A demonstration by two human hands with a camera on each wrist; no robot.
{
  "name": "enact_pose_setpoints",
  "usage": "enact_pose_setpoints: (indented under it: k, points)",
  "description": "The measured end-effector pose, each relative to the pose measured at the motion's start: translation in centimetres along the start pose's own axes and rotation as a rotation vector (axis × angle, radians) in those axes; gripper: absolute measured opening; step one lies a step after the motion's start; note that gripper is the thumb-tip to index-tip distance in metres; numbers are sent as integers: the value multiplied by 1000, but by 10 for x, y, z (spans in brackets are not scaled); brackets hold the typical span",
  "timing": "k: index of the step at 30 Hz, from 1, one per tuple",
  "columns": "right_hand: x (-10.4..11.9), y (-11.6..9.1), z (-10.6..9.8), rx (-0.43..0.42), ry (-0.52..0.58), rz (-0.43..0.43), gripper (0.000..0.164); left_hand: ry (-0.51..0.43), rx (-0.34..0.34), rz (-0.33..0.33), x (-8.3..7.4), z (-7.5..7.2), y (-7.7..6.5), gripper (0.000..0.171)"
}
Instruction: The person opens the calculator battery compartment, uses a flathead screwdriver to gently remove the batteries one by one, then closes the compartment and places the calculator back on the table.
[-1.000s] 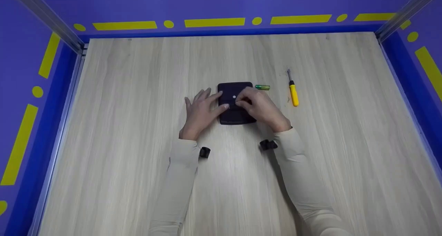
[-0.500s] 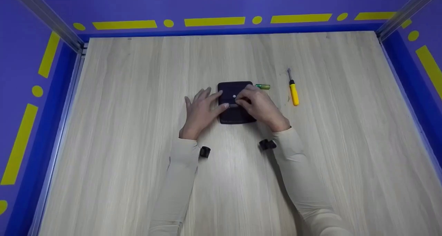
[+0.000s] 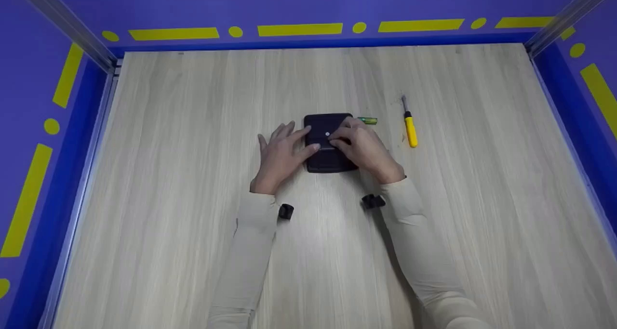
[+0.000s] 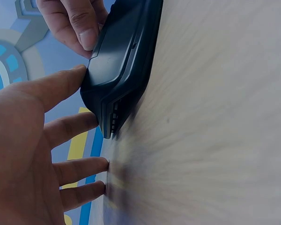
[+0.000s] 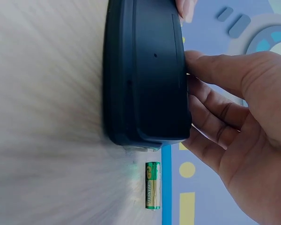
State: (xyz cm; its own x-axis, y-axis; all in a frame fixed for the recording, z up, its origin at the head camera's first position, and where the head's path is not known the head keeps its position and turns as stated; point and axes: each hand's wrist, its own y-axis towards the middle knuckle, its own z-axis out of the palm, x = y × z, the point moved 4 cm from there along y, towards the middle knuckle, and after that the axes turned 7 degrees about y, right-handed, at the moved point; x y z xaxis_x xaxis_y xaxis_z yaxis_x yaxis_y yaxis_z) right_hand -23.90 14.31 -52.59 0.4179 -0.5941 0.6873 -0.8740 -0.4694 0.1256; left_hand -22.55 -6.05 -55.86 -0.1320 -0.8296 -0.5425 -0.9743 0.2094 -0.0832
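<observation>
A flat black device [image 3: 329, 163] with rounded corners lies on the table, a small pale round spot [image 3: 328, 134] on its upper face. My left hand [image 3: 282, 158] has its fingers spread at the device's left side. The thumb and index finger touch its edge, and in the left wrist view other fingers reach the table. From the right, my right hand [image 3: 366, 148] bends its thumb and fingers together over the upper face, beside the spot. In the right wrist view, its fingertips [image 5: 193, 58] meet the device's top; whether they pinch anything is hidden.
A green AA-type battery [image 3: 368, 121] lies just past the device's far right corner, also seen in the right wrist view. Farther right is a screwdriver [image 3: 410, 131] with a yellow handle. Blue panels [image 3: 308, 11] with yellow marks wall the table.
A light strip across the device's middle, seen half a second ago near the left thumb, is dark now. Both hands have stayed almost in place.
</observation>
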Motion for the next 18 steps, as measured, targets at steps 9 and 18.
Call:
enact_pose_setpoints:
  k: [9,18]
  points:
    - [-3,0,0,2,20,16,14,-6,-2,-6,1,1,0,69]
    - [-11,2,1,-48,47,39,16,4,-7,-8,0,1,0,69]
